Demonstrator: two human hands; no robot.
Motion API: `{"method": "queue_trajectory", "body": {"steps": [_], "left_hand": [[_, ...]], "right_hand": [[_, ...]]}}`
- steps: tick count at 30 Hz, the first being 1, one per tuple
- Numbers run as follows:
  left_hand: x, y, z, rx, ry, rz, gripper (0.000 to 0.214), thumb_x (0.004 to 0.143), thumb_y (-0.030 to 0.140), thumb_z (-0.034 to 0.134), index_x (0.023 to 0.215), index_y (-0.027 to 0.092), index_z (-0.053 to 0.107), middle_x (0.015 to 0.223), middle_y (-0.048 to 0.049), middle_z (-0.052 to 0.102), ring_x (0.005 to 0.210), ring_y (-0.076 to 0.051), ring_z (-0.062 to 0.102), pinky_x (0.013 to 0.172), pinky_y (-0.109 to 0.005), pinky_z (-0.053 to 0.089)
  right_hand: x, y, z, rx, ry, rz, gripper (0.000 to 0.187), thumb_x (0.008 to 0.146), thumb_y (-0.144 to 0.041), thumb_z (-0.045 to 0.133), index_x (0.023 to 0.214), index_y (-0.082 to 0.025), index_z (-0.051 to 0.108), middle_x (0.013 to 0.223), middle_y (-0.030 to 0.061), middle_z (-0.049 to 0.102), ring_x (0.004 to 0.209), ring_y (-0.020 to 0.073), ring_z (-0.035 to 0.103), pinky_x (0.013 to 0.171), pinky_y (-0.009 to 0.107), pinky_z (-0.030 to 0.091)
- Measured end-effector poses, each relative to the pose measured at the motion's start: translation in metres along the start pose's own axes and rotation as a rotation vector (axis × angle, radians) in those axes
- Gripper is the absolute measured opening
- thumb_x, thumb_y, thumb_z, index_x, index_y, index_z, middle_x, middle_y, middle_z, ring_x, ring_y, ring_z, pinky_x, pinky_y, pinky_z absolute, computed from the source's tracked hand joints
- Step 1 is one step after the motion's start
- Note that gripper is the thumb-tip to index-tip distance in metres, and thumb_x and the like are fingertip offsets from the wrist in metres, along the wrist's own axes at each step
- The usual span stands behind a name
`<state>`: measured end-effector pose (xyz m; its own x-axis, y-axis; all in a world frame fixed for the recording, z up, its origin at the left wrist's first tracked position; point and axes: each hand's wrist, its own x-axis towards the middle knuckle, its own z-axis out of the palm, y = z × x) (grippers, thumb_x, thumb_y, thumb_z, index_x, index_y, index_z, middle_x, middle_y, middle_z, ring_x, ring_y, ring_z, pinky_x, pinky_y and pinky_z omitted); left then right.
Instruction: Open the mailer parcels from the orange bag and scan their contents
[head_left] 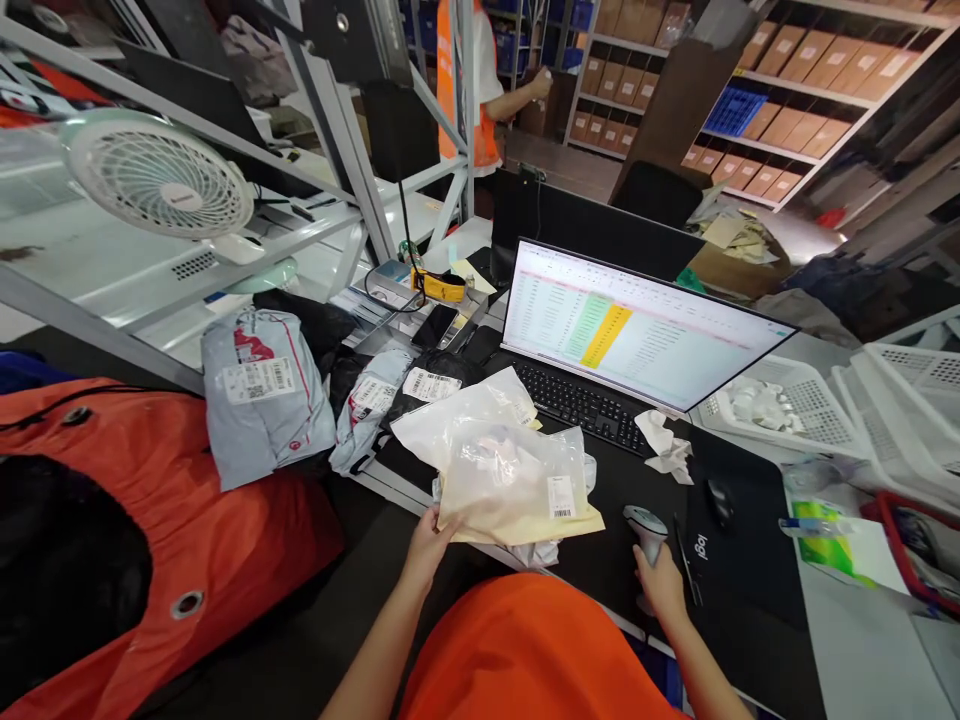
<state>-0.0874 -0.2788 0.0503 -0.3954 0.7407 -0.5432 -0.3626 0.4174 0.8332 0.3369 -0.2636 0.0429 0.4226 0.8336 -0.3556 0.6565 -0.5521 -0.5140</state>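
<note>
My left hand (pixel 429 545) pinches the lower left corner of a clear plastic bag (pixel 487 490) with a yellowish lower part and a white barcode label (pixel 560 497). Under it, a second pale bag (pixel 435 432) spreads across the desk edge. My right hand (pixel 660 580) is wrapped round the handle of a grey barcode scanner (pixel 646 530), whose head points away from me toward the keyboard. Left of the bags lie labelled parcels: a large grey mailer (pixel 262 430), a smaller grey one (pixel 371 400) and a black one (pixel 433 380).
A monitor (pixel 637 330) showing a spreadsheet stands behind a black keyboard (pixel 577 400). Crumpled paper (pixel 666 447) and a mouse (pixel 718 502) lie to the right. White baskets (pixel 817 425) line the far right. At left are an orange sack (pixel 247 560) and a fan (pixel 161 180). A person in an orange vest (pixel 457 90) stands beyond.
</note>
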Motion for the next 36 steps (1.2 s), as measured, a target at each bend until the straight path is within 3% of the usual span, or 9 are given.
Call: {"method": "queue_trajectory", "body": {"steps": [3, 7, 9, 12, 15, 19, 23, 28, 36], "left_hand": [[0.006, 0.01, 0.013, 0.141, 0.003, 0.007, 0.044, 0.058, 0.029, 0.09, 0.095, 0.016, 0.069, 0.088, -0.0099, 0.074, 0.087, -0.028, 0.072, 0.073, -0.031, 0.056], [0.012, 0.022, 0.033, 0.165, -0.069, 0.01, 0.032, 0.055, 0.027, 0.091, 0.078, 0.016, 0.072, 0.078, -0.0134, 0.074, 0.083, -0.034, 0.073, 0.071, -0.039, 0.059], [0.011, 0.027, 0.043, 0.129, -0.148, 0.004, 0.031, 0.053, 0.024, 0.091, 0.076, 0.016, 0.073, 0.078, -0.0143, 0.075, 0.079, -0.035, 0.073, 0.071, -0.042, 0.06], [0.005, 0.037, 0.052, 0.066, -0.186, 0.02, 0.03, 0.051, 0.022, 0.092, 0.073, 0.015, 0.074, 0.075, -0.0133, 0.076, 0.074, -0.033, 0.073, 0.072, -0.044, 0.061], [0.0, 0.054, 0.046, -0.005, -0.128, 0.063, 0.032, 0.054, 0.026, 0.092, 0.077, 0.013, 0.075, 0.074, -0.0123, 0.076, 0.079, -0.033, 0.074, 0.073, -0.042, 0.061], [0.009, 0.087, 0.025, -0.158, 0.046, 0.163, 0.042, 0.066, 0.039, 0.087, 0.095, 0.011, 0.074, 0.091, -0.0122, 0.078, 0.089, -0.029, 0.074, 0.08, -0.039, 0.061], [0.037, 0.104, 0.016, -0.396, 0.225, 0.075, 0.03, 0.079, 0.024, 0.078, 0.105, 0.011, 0.071, 0.098, -0.0122, 0.078, 0.092, -0.024, 0.075, 0.092, -0.039, 0.059], [0.061, 0.087, 0.028, -0.373, 0.249, -0.101, 0.014, 0.077, 0.009, 0.075, 0.09, 0.007, 0.07, 0.077, -0.0135, 0.076, 0.08, -0.027, 0.076, 0.085, -0.043, 0.062], [0.069, 0.088, 0.065, -0.362, 0.224, 0.037, 0.018, 0.067, 0.001, 0.075, 0.082, 0.01, 0.072, 0.081, -0.0107, 0.077, 0.09, -0.027, 0.075, 0.089, -0.038, 0.058]], "right_hand": [[0.001, 0.0, 0.0, -0.04, 0.102, -0.055, 0.052, 0.078, -0.05, 0.05, 0.114, -0.011, 0.052, 0.094, 0.0208, 0.065, 0.096, 0.0401, 0.065, 0.082, 0.051, 0.051], [-0.016, -0.007, 0.002, -0.106, 0.294, -0.198, 0.067, 0.083, -0.042, 0.047, 0.134, 0.001, 0.044, 0.138, 0.0337, 0.041, 0.135, 0.0444, 0.036, 0.109, 0.058, 0.033], [-0.028, -0.013, 0.007, -0.15, 0.33, -0.433, 0.059, 0.089, -0.039, 0.044, 0.135, -0.003, 0.046, 0.145, 0.0286, 0.035, 0.139, 0.0404, 0.031, 0.113, 0.056, 0.028], [-0.041, -0.019, 0.017, -0.174, 0.205, -0.823, 0.038, 0.095, -0.031, 0.042, 0.126, -0.015, 0.056, 0.138, 0.0188, 0.046, 0.131, 0.032, 0.043, 0.109, 0.052, 0.038], [-0.045, -0.023, 0.025, -0.112, 0.096, -0.916, 0.032, 0.096, -0.027, 0.041, 0.119, -0.019, 0.062, 0.134, 0.015, 0.049, 0.125, 0.0283, 0.048, 0.103, 0.049, 0.045], [-0.041, -0.037, 0.03, 0.091, -0.049, -0.779, 0.031, 0.092, -0.031, 0.046, 0.113, -0.02, 0.066, 0.136, 0.0146, 0.047, 0.129, 0.0286, 0.044, 0.108, 0.05, 0.039], [-0.037, -0.062, 0.04, 0.381, -0.287, -0.42, 0.037, 0.079, -0.043, 0.061, 0.107, -0.019, 0.066, 0.132, 0.0149, 0.049, 0.126, 0.03, 0.046, 0.113, 0.048, 0.034], [-0.036, -0.087, 0.056, 0.498, -0.451, -0.206, 0.046, 0.089, -0.057, 0.054, 0.115, -0.02, 0.059, 0.114, 0.0107, 0.06, 0.101, 0.024, 0.06, 0.089, 0.042, 0.052], [-0.034, -0.112, 0.059, 0.552, -0.42, -0.126, 0.037, 0.097, -0.041, 0.06, 0.123, -0.015, 0.058, 0.118, 0.0088, 0.058, 0.101, 0.0203, 0.06, 0.086, 0.039, 0.056]]}}
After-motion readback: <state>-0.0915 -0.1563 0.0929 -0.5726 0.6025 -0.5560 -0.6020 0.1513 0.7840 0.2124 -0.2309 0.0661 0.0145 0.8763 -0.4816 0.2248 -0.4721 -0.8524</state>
